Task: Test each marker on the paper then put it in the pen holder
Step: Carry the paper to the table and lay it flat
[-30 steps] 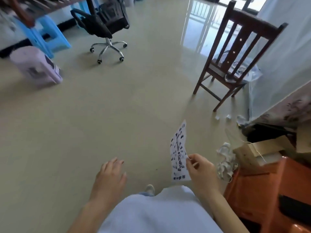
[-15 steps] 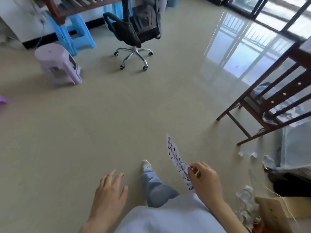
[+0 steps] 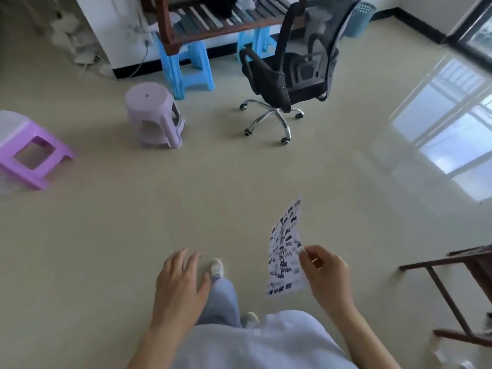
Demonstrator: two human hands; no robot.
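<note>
Paper [image 3: 286,249] is already thick with dark test scribbles, so testing looks well along, perhaps finished. No marker or pen holder shows, so how many are stowed I cannot tell. The right hand [image 3: 326,275] pinches the paper's right edge, holding it in the air near the body. The left hand [image 3: 178,283] hangs empty, fingers loosely spread. Below is glossy beige floor [image 3: 133,235]. Far off stand an office chair [image 3: 287,75], a lilac stool [image 3: 153,115] and blue stools [image 3: 186,65]. A purple stool [image 3: 29,153] sits left, a wooden chair [image 3: 452,288] right.
</note>
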